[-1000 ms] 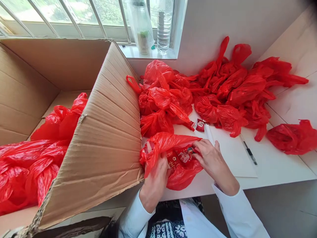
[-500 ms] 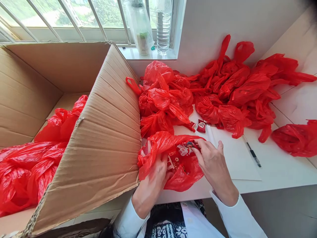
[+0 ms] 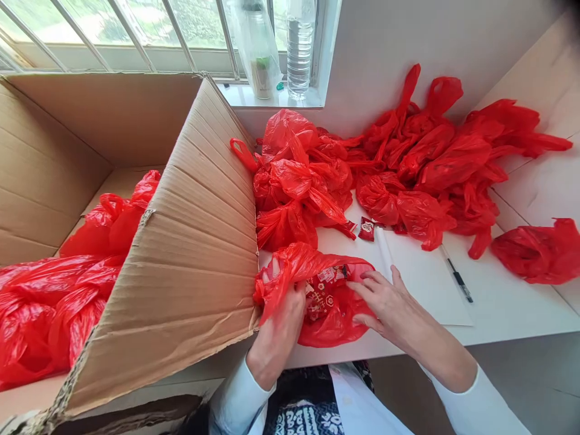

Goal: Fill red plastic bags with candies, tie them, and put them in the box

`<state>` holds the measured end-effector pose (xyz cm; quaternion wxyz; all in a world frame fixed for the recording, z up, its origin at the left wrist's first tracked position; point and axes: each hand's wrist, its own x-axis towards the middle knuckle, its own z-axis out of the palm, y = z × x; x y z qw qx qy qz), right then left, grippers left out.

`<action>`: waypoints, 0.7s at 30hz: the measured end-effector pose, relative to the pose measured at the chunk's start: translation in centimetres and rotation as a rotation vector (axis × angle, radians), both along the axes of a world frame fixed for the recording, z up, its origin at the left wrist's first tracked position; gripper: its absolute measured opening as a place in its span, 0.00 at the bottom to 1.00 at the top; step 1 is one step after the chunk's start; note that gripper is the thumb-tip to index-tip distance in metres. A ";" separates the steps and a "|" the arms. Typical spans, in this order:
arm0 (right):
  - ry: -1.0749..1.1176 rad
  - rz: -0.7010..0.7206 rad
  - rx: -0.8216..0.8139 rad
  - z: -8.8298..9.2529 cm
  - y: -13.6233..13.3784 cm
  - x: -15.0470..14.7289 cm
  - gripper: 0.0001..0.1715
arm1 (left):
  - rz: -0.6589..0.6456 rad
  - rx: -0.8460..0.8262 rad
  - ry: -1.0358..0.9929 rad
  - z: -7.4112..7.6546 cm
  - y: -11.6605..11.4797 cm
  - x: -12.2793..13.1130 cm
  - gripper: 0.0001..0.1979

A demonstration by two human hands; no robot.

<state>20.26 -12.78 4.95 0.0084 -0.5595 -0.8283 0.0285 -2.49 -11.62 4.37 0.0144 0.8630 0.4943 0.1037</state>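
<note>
A red plastic bag (image 3: 326,323) lies open at the near edge of the white table (image 3: 498,302), with red printed packets (image 3: 324,293) showing inside it. My left hand (image 3: 283,320) is closed on the bag's left rim, holding the mouth up. My right hand (image 3: 389,299) rests over the bag's right side with its fingers stretched and spread toward the opening; nothing is in it.
A large open cardboard box (image 3: 194,254) with red bags (image 3: 67,284) inside stands at my left. Several filled red bags (image 3: 399,163) are heaped at the table's back, one more (image 3: 539,251) at the right. A loose red packet (image 3: 366,229), white paper (image 3: 426,281) and pen (image 3: 457,278) lie nearby. Bottles (image 3: 299,45) stand on the sill.
My right hand has let go of the packets at the bag's mouth and drawn back a little, its fingers now spread. The left hand keeps its hold on the rim.
</note>
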 end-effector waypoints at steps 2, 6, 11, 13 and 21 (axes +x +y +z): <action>-0.034 0.007 0.005 0.2 0.2 -0.4 0.29 | -0.012 -0.009 0.070 0.4 0.5 0.5 0.31; 0.019 0.112 0.103 0.1 0.9 -2.2 0.27 | -0.184 -0.063 0.206 3.5 0.4 0.7 0.21; 0.170 0.250 0.187 -0.1 1.2 -2.6 0.12 | -0.414 0.194 0.125 7.5 -1.1 -0.8 0.20; 0.197 0.227 0.229 1.0 1.0 -1.8 0.13 | -0.362 0.289 0.121 7.8 -1.0 -1.5 0.22; 0.408 0.222 0.172 6.4 -0.3 2.8 0.11 | 0.004 0.210 0.205 4.3 1.3 -3.3 0.30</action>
